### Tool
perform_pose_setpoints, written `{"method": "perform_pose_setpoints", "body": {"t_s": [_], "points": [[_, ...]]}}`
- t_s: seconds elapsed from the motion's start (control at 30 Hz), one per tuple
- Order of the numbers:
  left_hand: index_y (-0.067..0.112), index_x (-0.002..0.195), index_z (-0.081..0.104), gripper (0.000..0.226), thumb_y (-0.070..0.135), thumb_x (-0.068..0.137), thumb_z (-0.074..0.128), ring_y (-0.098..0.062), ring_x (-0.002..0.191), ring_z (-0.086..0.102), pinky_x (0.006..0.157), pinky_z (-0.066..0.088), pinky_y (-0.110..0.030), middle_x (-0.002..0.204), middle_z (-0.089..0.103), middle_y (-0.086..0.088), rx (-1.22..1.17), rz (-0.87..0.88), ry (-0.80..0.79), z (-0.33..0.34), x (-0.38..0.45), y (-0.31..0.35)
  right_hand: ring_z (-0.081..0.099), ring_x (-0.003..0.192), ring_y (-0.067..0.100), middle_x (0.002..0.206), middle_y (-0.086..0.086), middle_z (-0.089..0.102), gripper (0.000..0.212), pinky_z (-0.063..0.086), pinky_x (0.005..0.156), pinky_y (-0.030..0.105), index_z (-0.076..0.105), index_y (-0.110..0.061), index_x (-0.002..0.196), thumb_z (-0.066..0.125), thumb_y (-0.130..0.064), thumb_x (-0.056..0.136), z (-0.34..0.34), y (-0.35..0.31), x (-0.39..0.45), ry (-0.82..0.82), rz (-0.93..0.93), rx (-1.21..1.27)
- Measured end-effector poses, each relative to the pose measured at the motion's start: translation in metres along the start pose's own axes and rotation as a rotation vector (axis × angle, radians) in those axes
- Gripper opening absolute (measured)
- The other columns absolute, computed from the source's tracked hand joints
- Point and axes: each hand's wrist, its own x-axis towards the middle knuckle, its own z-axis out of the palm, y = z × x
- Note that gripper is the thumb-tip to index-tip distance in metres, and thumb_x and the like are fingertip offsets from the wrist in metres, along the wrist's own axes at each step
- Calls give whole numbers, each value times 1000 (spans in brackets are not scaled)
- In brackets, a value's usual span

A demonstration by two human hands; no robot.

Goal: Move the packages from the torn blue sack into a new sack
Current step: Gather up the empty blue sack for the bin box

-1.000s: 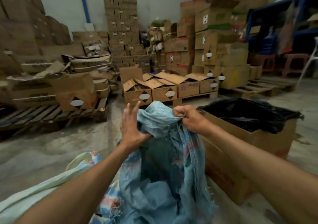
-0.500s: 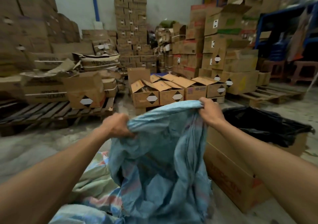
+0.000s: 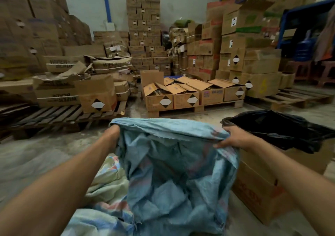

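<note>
A worn blue woven sack (image 3: 174, 172) hangs in front of me, its mouth stretched wide between both hands. My left hand (image 3: 112, 136) grips the sack's left rim, its fingers tucked inside the cloth. My right hand (image 3: 233, 138) pinches the right rim. The fabric is crumpled and frayed along its lower edge. No packages show inside it. A pale green sack with red and blue stripes (image 3: 107, 183) lies on the floor under my left arm.
A cardboard box lined with a black plastic bag (image 3: 282, 132) stands at my right. Wooden pallets (image 3: 59, 118) with stacked and open cartons (image 3: 188, 94) fill the back and left. Bare concrete floor (image 3: 36, 154) lies to the left.
My hands moved apart, spreading the blue sack's mouth wide. The left hand, earlier resting open on the bunched top, now grips the left rim.
</note>
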Motion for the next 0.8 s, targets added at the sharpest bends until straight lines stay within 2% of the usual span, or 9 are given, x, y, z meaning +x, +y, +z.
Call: {"method": "perform_pose_setpoints", "body": {"t_s": [0.13, 0.23, 0.3, 0.43, 0.53, 0.6, 0.67, 0.73, 0.8], "points": [[-1, 87, 59, 46, 37, 101, 38, -23, 61, 56, 50, 45, -24, 53, 64, -7, 60, 52, -171, 2, -6, 8, 61, 81, 29, 81, 11, 64, 17, 40, 60, 31, 63, -13, 77, 60, -20, 92, 4, 13, -2, 291, 6, -317], [13, 106, 61, 30, 31, 84, 72, -17, 79, 68, 61, 52, -26, 94, 71, -6, 365, 341, -336, -6, 5, -9, 58, 85, 32, 98, 19, 59, 26, 43, 68, 35, 60, -2, 110, 42, -17, 101, 4, 9, 0, 594, 196, 405], [24, 122, 48, 72, 25, 63, 88, -16, 97, 63, 73, 54, -27, 112, 62, 2, 864, 518, -473, -9, 12, -21, 61, 69, 29, 95, 16, 60, 31, 50, 52, 29, 55, -12, 128, 36, -17, 103, -3, 7, 3, 598, 264, 855], [23, 121, 59, 57, 27, 67, 75, -19, 97, 60, 80, 48, -28, 113, 65, -2, 1490, 679, -289, -7, 20, -48, 51, 28, 9, 62, 2, 62, 31, 41, 31, 16, 61, -27, 115, 35, -15, 104, -14, 15, 7, 606, 250, 1202], [8, 92, 70, 25, 29, 79, 63, -22, 81, 63, 64, 44, -25, 98, 71, -11, 1184, 480, -269, -11, 24, -59, 44, 25, 8, 39, -2, 53, 18, 41, 34, 14, 55, -24, 88, 43, -19, 101, -16, 13, 2, 520, 200, 1457], [9, 100, 68, 18, 23, 90, 60, -23, 81, 67, 64, 52, -25, 95, 71, -11, 606, 343, -337, -12, 20, -64, 45, 27, 8, 36, -3, 47, 19, 38, 34, 12, 50, -21, 80, 45, -20, 99, -16, 9, 1, 442, 100, 1603], [9, 113, 62, 23, 14, 90, 65, -32, 88, 70, 71, 59, -38, 100, 72, -15, 178, 226, -445, -11, 11, -65, 62, 57, 7, 57, 4, 58, 16, 54, 59, 21, 57, -12, 98, 45, -23, 99, -15, 6, 4, 377, -20, 1664], [13, 122, 56, 46, 8, 81, 75, -40, 103, 66, 80, 57, -49, 113, 69, -19, 89, 170, -674, -14, 7, -64, 60, 105, 21, 100, 12, 63, 32, 42, 101, 47, 54, -5, 122, 38, -24, 102, -12, 3, 8, 371, -20, 1598], [19, 128, 48, 68, 4, 71, 81, -35, 112, 61, 86, 56, -44, 122, 64, -12, 414, 244, -756, -16, 9, -64, 56, 113, 30, 116, 12, 62, 30, 32, 102, 59, 56, -9, 119, 35, -24, 103, -11, -1, 9, 378, -53, 1523]]}}
